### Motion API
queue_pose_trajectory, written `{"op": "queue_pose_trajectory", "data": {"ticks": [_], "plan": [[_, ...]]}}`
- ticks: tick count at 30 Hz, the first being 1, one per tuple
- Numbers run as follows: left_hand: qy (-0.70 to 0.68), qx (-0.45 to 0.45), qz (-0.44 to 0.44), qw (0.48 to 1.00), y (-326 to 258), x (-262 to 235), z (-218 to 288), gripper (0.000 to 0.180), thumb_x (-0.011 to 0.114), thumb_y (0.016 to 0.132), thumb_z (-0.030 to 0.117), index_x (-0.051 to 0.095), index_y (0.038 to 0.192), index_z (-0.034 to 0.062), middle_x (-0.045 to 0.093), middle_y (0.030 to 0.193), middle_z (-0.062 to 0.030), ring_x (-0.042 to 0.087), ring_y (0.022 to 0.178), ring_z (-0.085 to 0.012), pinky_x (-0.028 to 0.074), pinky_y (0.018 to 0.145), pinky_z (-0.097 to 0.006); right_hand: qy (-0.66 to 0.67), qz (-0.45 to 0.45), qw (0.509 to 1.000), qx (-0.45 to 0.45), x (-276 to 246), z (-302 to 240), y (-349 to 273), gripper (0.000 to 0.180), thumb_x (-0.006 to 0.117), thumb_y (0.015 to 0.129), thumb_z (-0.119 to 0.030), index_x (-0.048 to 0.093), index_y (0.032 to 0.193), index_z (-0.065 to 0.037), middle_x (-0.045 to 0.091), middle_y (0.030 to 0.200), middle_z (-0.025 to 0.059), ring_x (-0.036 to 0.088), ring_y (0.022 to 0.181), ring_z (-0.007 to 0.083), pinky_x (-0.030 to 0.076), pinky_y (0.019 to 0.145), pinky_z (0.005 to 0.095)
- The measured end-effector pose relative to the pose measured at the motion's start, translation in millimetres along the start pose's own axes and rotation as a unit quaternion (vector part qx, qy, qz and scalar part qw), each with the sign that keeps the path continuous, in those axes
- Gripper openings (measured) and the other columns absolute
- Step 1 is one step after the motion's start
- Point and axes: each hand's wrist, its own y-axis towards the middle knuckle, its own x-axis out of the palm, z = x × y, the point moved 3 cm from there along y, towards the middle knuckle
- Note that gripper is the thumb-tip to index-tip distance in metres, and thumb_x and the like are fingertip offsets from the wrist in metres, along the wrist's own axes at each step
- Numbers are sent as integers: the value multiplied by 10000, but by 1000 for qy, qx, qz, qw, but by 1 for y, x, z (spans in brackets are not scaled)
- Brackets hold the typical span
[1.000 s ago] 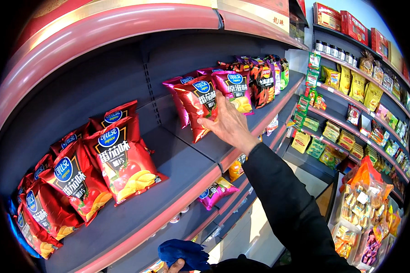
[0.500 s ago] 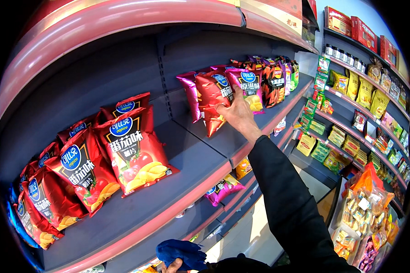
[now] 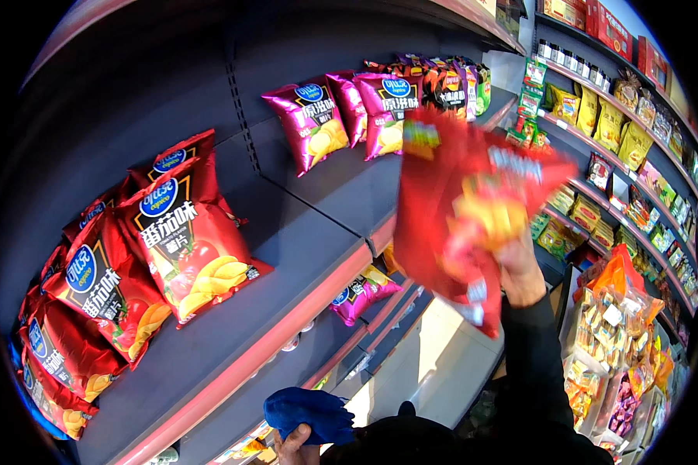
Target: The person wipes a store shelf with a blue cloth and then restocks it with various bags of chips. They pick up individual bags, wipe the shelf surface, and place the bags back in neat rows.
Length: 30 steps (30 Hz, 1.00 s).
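Main shelf (image 3: 302, 232): dk grey, pink front edge, runs diag. L end: group of red chip bags (image 3: 182, 244), leaning back. Far end: magenta bags (image 3: 306, 128), then mixed dk & green pkts (image 3: 450, 89). Lower shelf: 1 magenta pkt (image 3: 366, 296). R side of rm: wall shelving (image 3: 582, 132) w/ yellow pkts, jars, red boxes up top. Btm R: bins (image 3: 585, 387) of wrapped snacks. Floor (image 3: 403, 360): pale.

Held bag (image 3: 430, 213): red, tilted, blurred, in air off shelf edge; R hand (image 3: 520, 267) grip closed on it, fingers partly hidden. L hand (image 3: 296, 443): grip closed round blue cloth (image 3: 306, 411), btm ctr.
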Motion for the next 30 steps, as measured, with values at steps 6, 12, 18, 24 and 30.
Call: {"op": "queue_pose_trajectory", "data": {"ticks": [6,12,18,24,30], "plan": [[-2,-23,0,1000,8,4,-14,607,773,874,322,513,1263,-65,660,1136,-241,711,932,-327,603,841,-424,-134,-58,961,234,-34,37,-81,1068,932,700,-296,351,1553,-24,495,1504,145,511,1373,261,428,1144,433],[0,-24,23,999,15,28,-22,598,749,890,298,504,1297,-65,670,1144,-252,720,900,-319,616,777,-400,-528,-216,804,169,-38,96,-52,897,806,747,-312,423,1509,-35,630,1290,250,660,1124,427,538,978,473],[13,25,85,996,24,51,-43,601,744,894,306,494,1296,-65,670,1136,-253,720,891,-316,618,759,-405,-590,-277,755,-79,-22,127,16,777,725,751,-237,469,1462,-56,656,1194,192,655,1085,398,544,963,479],[11,65,124,990,39,85,-58,623,772,878,333,489,1271,-60,661,1109,-251,712,890,-339,612,763,-423,-578,-294,729,-220,-14,160,62,453,712,744,-190,630,1160,-31,650,1151,204,631,1095,392,521,947,492],[11,72,125,989,51,99,-81,563,745,884,307,497,1249,-43,652,1104,-247,702,900,-343,602,793,-437,-570,-409,712,-30,-20,203,82,605,660,780,-110,560,1373,-46,536,1417,231,462,1358,449,341,1140,595]]}}
